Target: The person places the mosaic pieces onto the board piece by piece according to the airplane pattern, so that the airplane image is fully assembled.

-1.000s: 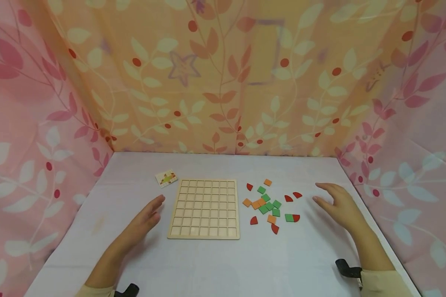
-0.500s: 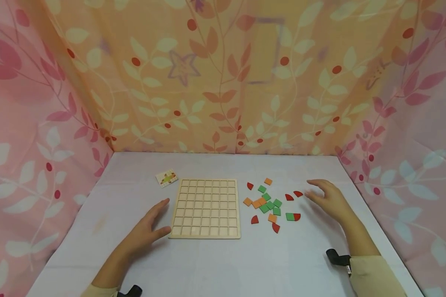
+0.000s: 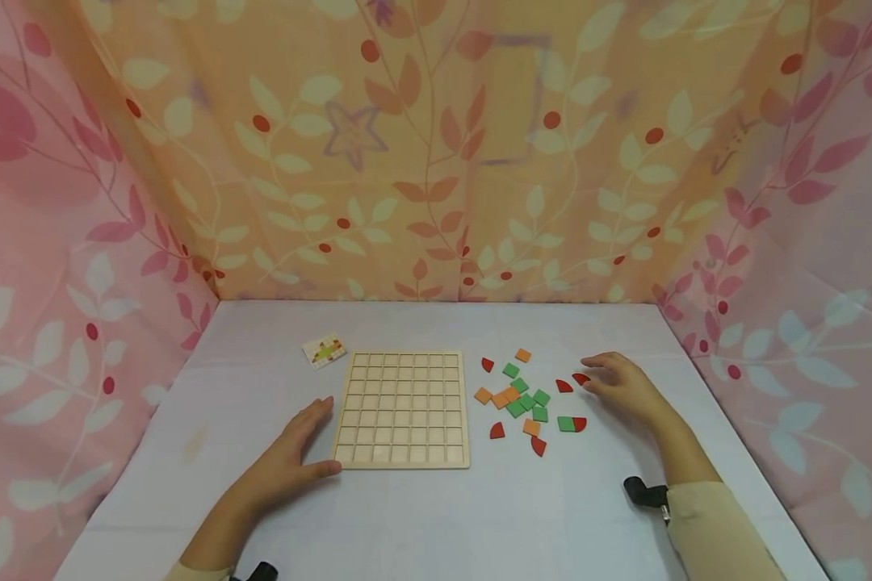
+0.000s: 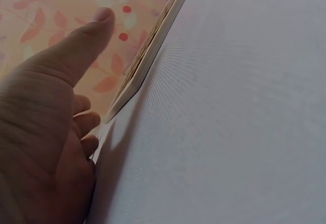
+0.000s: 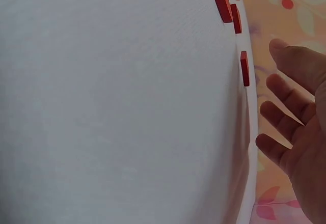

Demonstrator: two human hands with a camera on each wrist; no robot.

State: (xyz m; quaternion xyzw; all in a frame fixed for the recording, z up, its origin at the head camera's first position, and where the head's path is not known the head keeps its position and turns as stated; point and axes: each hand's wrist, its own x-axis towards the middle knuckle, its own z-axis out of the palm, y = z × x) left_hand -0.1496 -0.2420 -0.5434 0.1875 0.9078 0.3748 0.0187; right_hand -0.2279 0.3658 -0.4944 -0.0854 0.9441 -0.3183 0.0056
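1. My right hand (image 3: 625, 391) hovers over the table beside a red tile (image 3: 580, 378), thumb and fingers spread, pinching nothing; the gap seems suited to a thin, flat piece.
2. A second red tile (image 3: 563, 386) lies just beyond it, toward the board.
3. The gridded board (image 3: 400, 410) lies flat between my hands, presumably placed there to stay within reach of both.
4. My left hand (image 3: 283, 464) is at the board's near left corner, thumb held away from the fingers, perhaps to steady the frame; whether it touches, I cannot tell.
5. Green tiles (image 3: 515, 409) and orange tiles (image 3: 483, 395) lie scattered right of the board, probably so each colour shows.
6. A printed card (image 3: 324, 351) lies by the board's far left corner, seemingly set aside in view.
7. Leafy curtains (image 3: 436, 161) rise behind the white table (image 3: 407, 524).
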